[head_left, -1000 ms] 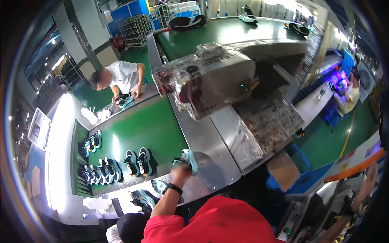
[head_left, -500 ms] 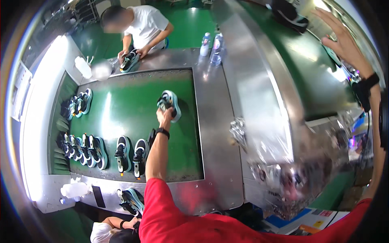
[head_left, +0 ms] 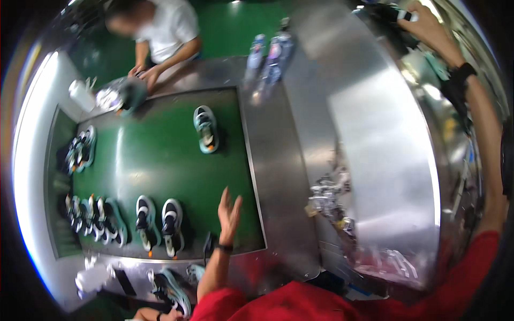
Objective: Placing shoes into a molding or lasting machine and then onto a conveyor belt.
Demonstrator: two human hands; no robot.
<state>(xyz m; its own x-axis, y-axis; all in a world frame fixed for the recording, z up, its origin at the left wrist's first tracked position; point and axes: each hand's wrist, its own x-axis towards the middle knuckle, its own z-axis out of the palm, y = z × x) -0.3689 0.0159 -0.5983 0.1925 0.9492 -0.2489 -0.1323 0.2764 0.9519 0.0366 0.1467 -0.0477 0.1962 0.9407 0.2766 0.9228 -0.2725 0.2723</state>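
My left hand point(head_left: 229, 218) is above the near right part of the green conveyor belt point(head_left: 176, 120), its fingers apart and nothing in it. Farther along the belt, a black, white and light-blue sneaker point(head_left: 205, 129) stands alone, apart from that hand. At the far upper right, my right hand point(head_left: 432, 33) has its fingers bent round the end of a dark shoe with a white patch point(head_left: 399, 14). The picture's edge and some blur hide part of that grip. A pair of similar sneakers point(head_left: 172, 222) stands to the left of my left hand.
Several sneakers point(head_left: 110, 222) line the belt's left end. Across the belt, a person in white point(head_left: 170, 37) works with both hands; another person's arm shows at lower left. Plastic bottles point(head_left: 274, 60) stand on the metal frame. Crumpled foil point(head_left: 327, 195) lies beside a metal surface point(head_left: 383, 128).
My left hand has let go of the sneaker on the belt and drawn back toward me. My right hand, formerly spread and bare, has reached the dark shoe. The view has shifted.
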